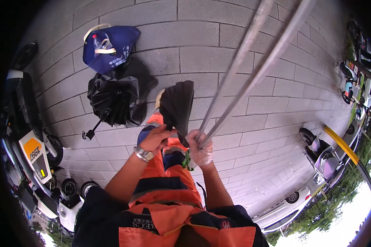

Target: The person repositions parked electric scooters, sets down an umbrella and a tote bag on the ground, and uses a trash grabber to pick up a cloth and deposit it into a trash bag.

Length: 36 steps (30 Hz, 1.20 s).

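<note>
My right hand (200, 149), in a clear plastic glove, is closed around the near ends of a pair of long metal tongs (245, 86). Their two arms reach up and to the right, slightly blurred. My left hand (156, 139), bare with a silver watch (144, 154) at the wrist, has its fingers curled at the lower end of a black, pleated, sheet-like thing (178, 105). This black thing narrows toward both hands and partly covers a shoe. What exactly it is, I cannot tell. Its lowest end sits between my hands, partly hidden by fingers.
A black umbrella (107, 96) with its handle out lies left on the paving (218, 53), against a black bag. Beyond stands a blue tote bag (125, 39) with a bottle in it. Scooters (33, 152) line the left; a scooter (325, 160), yellow rail (342, 144) and white car (282, 214) stand right.
</note>
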{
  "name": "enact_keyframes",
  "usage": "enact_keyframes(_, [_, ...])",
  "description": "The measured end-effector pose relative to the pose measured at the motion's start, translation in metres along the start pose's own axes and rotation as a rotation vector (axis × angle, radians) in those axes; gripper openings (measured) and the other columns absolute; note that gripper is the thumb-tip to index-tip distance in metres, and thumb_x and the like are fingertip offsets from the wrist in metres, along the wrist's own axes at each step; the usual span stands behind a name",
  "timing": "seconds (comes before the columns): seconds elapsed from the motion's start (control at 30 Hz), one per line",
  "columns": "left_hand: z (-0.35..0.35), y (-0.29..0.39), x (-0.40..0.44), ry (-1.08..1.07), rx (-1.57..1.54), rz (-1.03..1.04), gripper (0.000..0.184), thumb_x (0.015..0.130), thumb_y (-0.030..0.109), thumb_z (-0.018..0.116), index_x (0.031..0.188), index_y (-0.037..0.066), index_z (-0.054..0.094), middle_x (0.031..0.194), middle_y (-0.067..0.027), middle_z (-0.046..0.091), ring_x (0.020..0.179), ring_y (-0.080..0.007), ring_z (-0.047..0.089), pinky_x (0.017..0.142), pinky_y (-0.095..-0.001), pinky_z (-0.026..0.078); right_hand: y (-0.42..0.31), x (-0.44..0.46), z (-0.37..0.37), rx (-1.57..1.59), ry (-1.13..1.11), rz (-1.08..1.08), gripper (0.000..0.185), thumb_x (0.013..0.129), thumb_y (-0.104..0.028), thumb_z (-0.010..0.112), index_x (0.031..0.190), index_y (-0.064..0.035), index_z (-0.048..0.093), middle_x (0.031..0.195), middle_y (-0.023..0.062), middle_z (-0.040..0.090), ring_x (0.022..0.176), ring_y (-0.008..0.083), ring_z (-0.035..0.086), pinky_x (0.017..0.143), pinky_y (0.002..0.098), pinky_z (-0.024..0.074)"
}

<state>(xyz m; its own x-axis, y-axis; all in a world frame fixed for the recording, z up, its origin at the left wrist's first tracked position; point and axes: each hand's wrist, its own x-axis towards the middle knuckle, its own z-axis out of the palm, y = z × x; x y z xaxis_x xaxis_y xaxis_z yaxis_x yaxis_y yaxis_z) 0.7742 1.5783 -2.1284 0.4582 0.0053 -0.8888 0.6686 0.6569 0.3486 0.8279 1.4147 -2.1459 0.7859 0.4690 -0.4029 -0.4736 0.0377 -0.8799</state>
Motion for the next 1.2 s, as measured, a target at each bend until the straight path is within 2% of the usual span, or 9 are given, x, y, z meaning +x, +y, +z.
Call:
enact_keyframes(0.13, [0.011, -0.032, 0.03, 0.007, -0.069, -0.037, 0.01, 0.076, 0.007, 0.051, 0.085, 0.004, 0.048, 0.052, 0.0017, 0.042, 0.04, -0.0053, 0.033, 0.039, -0.0198, 0.029, 0.014, -0.007, -0.019, -0.194, -0.049, -0.01, 0.003, 0.075, -0.004, 0.052, 0.078, -0.004, 0.051, 0.065, 0.0045, 0.052, 0.056, 0.0123, 0.049, 0.052, 0.0264, 0.0405])
enact_keyframes(0.27, [0.024, -0.057, 0.034, 0.083, 0.029, 0.086, 0.009, 0.073, 0.005, 0.053, 0.081, 0.003, 0.05, 0.058, -0.0002, 0.048, 0.044, -0.0069, 0.041, 0.04, -0.0198, 0.03, 0.014, -0.015, -0.045, -0.333, -0.023, -0.044, 0.003, 0.075, -0.005, 0.052, 0.077, -0.0045, 0.051, 0.064, 0.0078, 0.054, 0.056, 0.0171, 0.053, 0.052, 0.0296, 0.0423])
enact_keyframes(0.4, [0.036, -0.084, 0.042, 0.055, -0.106, -0.006, 0.008, 0.076, 0.009, 0.053, 0.079, 0.005, 0.047, 0.058, -0.001, 0.046, 0.046, -0.0095, 0.045, 0.04, -0.0222, 0.037, 0.02, -0.025, -0.059, -0.401, -0.159, 0.114, 0.006, 0.073, -0.004, 0.053, 0.079, -0.0048, 0.05, 0.064, 0.0067, 0.054, 0.056, 0.0146, 0.052, 0.054, 0.0281, 0.0424])
enact_keyframes(0.43, [0.038, -0.088, 0.045, 0.028, -0.222, -0.033, 0.012, 0.075, 0.01, 0.054, 0.076, 0.006, 0.044, 0.057, -0.0021, 0.044, 0.045, -0.0117, 0.047, 0.039, -0.0244, 0.04, 0.018, -0.028, -0.054, -0.303, -0.158, 0.12, 0.009, 0.072, 0.003, 0.05, 0.073, -0.0045, 0.047, 0.065, -0.0019, 0.046, 0.057, 0.0049, 0.041, 0.05, 0.0198, 0.0353])
enact_keyframes(0.6, [0.029, -0.09, 0.032, 0.025, -0.282, 0.125, 0.006, 0.08, 0.007, 0.049, 0.075, 0.007, 0.045, 0.062, -0.0025, 0.049, 0.051, -0.0118, 0.049, 0.046, -0.0236, 0.042, 0.023, -0.028, -0.051, -0.176, -0.269, 0.108, 0.01, 0.071, 0.003, 0.051, 0.075, -0.0049, 0.047, 0.065, -0.0015, 0.047, 0.057, 0.0053, 0.043, 0.052, 0.0198, 0.0375])
enact_keyframes(0.73, [0.027, -0.106, 0.018, 0.148, -0.092, 0.15, 0.021, 0.073, 0.016, 0.058, 0.085, 0.005, 0.046, 0.064, -0.0009, 0.046, 0.053, -0.0088, 0.047, 0.045, -0.0208, 0.041, 0.041, -0.043, -0.047, -0.235, -0.35, 0.041, 0.01, 0.07, 0.001, 0.053, 0.073, -0.0063, 0.047, 0.063, -0.0021, 0.045, 0.056, 0.0051, 0.043, 0.052, 0.0202, 0.0386])
enact_keyframes(0.97, [0.006, -0.129, 0.023, 0.207, 0.249, 0.268, 0.017, 0.07, 0.007, 0.061, 0.084, 0.005, 0.051, 0.067, -0.0001, 0.052, 0.055, -0.0073, 0.05, 0.043, -0.0187, 0.038, 0.05, -0.046, -0.047, -0.224, -0.447, 0.102, 0.011, 0.07, -0.002, 0.055, 0.069, -0.0074, 0.045, 0.06, -0.0032, 0.043, 0.052, 0.0053, 0.04, 0.047, 0.0212, 0.036])
enact_keyframes(1.07, [-0.003, -0.134, 0.009, 0.264, -0.47, 0.422, 0.017, 0.072, -0.007, 0.048, 0.083, 0.005, 0.043, 0.066, -0.0046, 0.051, 0.057, -0.0146, 0.053, 0.065, -0.0303, 0.048, 0.056, -0.051, -0.043, -0.366, -0.466, -0.048, 0.012, 0.07, -0.003, 0.056, 0.069, -0.008, 0.045, 0.06, -0.0033, 0.043, 0.054, 0.006, 0.041, 0.049, 0.0222, 0.0371])
enact_keyframes(1.2, [-0.011, -0.139, -0.024, 0.249, -0.616, 0.44, 0.02, 0.071, -0.009, 0.042, 0.084, 0.007, 0.041, 0.062, -0.0016, 0.045, 0.046, -0.01, 0.04, 0.072, -0.0348, 0.047, 0.073, -0.046, -0.045, -0.396, -0.457, -0.113, 0.015, 0.068, -0.007, 0.059, 0.076, -0.0073, 0.046, 0.064, 0.0002, 0.048, 0.056, 0.0109, 0.047, 0.052, 0.0269, 0.0406])
